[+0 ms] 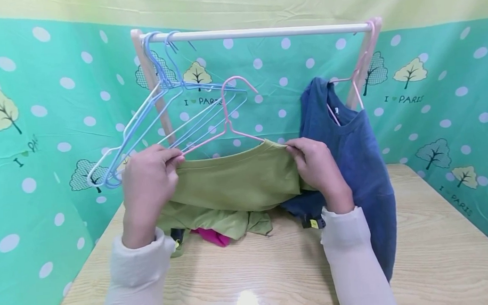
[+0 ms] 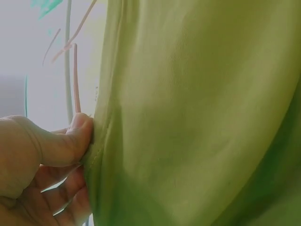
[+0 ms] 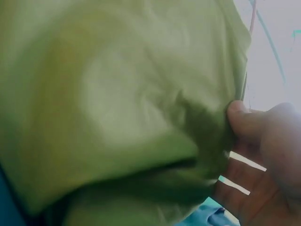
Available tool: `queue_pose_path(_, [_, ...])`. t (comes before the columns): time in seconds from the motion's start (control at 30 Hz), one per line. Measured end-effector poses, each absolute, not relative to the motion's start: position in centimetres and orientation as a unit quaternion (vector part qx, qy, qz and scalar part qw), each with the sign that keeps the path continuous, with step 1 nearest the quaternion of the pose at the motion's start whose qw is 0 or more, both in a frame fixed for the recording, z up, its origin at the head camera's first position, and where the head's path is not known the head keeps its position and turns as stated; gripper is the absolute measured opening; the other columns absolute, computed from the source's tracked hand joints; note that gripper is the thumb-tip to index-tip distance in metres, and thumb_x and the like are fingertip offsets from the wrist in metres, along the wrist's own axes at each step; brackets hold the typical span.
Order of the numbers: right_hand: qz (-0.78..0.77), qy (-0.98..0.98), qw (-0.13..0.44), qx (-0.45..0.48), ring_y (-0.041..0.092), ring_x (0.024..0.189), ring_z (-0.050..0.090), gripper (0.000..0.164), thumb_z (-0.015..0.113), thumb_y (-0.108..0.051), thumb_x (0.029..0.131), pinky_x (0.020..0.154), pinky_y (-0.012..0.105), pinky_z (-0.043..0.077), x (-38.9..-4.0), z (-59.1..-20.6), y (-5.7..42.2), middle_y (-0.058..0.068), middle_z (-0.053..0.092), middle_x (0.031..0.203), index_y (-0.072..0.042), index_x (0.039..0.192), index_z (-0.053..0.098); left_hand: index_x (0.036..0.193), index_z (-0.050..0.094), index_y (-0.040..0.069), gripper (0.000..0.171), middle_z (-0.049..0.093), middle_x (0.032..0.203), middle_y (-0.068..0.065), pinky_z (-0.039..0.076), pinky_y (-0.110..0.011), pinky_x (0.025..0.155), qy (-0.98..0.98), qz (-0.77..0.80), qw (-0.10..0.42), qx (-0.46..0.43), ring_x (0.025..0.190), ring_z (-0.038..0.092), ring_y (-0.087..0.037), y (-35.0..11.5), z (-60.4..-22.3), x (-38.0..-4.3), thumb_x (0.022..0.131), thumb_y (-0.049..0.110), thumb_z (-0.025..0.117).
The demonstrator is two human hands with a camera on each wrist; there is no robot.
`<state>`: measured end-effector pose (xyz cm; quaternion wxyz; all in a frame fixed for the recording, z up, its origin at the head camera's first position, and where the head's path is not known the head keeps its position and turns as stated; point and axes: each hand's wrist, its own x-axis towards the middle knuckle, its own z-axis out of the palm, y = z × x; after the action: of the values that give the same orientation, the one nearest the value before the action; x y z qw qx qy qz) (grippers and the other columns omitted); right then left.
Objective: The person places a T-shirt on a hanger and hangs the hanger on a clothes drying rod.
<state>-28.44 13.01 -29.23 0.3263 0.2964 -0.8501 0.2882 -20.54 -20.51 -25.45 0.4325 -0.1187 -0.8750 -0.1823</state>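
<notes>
Shirt (image 1: pixel 233 184), olive green, seems midway onto the pink hanger (image 1: pixel 227 121); left hand (image 1: pixel 151 177) and right hand (image 1: pixel 319 166) pinch its top edge either side of the hanger; next likely calls for evening it.

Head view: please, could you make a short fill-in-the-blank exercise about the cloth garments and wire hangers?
1. The person's left hand and right hand pinch a ____ cloth top.
2. The dark blue cloth garment hangs on a ____ wire hanger.
3. On the white horizontal rail, light blue wire hangers hang near the ____ end.
Missing words: green; pink; left.
</notes>
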Motion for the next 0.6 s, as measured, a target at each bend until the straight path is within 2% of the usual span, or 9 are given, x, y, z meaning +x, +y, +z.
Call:
queue_pose_path(0.17, [0.293,-0.839,0.342,0.305,0.031,0.098,0.069,0.02,0.065,-0.008,0.101,0.087,0.046,0.056,-27.6,-28.8,11.7,0.016,0.073,0.109,0.002,0.116,0.073,0.092,0.082,0.005,0.005,0.073,0.082,-0.013,0.051,-0.047,0.056,-0.881,-0.175,0.423,-0.117,0.069,0.069,-0.033,-19.9,-25.5,-20.4,0.09,0.006,0.077])
queue_pose_path(0.37, [0.293,-0.807,0.404,0.315,0.031,0.104,0.066,0.019,0.068,-0.008,0.099,0.09,0.045,0.055,-26.6,-28.5,9.2,0.016,0.071,0.111,0.002,0.115,0.072,0.091,0.082,0.007,0.004,0.073,0.082,-0.009,0.049,-0.045,0.051,-0.889,-0.167,0.412,-0.105,0.066,0.068,-0.031,-18.7,-25.8,-20.5,0.09,0.009,0.079])
queue_pose_path(0.6, [0.323,-0.756,0.495,0.281,0.033,0.09,0.066,0.015,0.065,-0.008,0.1,0.083,0.043,0.055,-25.8,-28.6,6.1,0.017,0.071,0.095,0.003,0.1,0.074,0.09,0.082,0.007,0.004,0.069,0.077,-0.008,0.046,-0.042,0.046,-0.891,-0.152,0.417,-0.094,0.06,0.063,-0.032,-16.7,-26.4,-20.8,0.089,0.011,0.08])
